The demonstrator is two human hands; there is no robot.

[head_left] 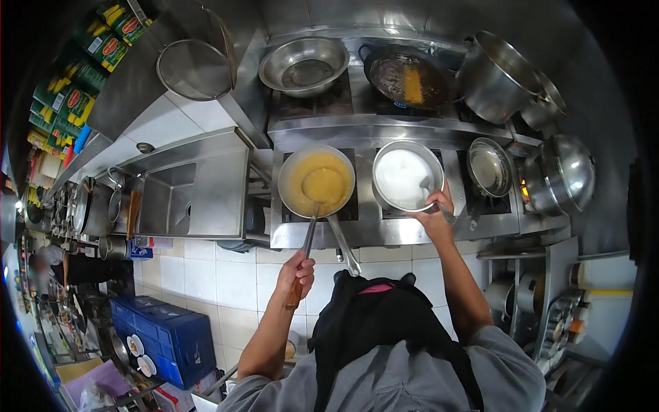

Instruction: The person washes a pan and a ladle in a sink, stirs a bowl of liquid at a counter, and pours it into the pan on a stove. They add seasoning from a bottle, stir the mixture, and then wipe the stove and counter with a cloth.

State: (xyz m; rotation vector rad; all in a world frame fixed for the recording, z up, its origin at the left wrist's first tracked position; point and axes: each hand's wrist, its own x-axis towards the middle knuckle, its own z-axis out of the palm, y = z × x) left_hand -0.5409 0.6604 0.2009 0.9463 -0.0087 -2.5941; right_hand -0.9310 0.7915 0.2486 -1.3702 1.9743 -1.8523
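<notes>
My left hand [296, 277] is wrapped round the wooden handle of a long metal ladle [311, 233]. The ladle's head lies in yellow liquid inside a pan [282, 180] on the front left burner. My right hand [439, 214] grips the near right edge of a round metal pot [379, 197] on the stove's front middle. White contents [403, 173] fill much of that pot, and a metal utensil's blade shows in them near my fingers. The pan's own handle [343, 247] points toward me, untouched.
Behind stand a metal bowl [271, 62], a dark wok [384, 75] with a yellow piece in bubbling oil, and a tall pot [491, 86]. A small pan [489, 168] sits right, near a flame. Left are a sink [165, 199] and a blue crate [165, 336].
</notes>
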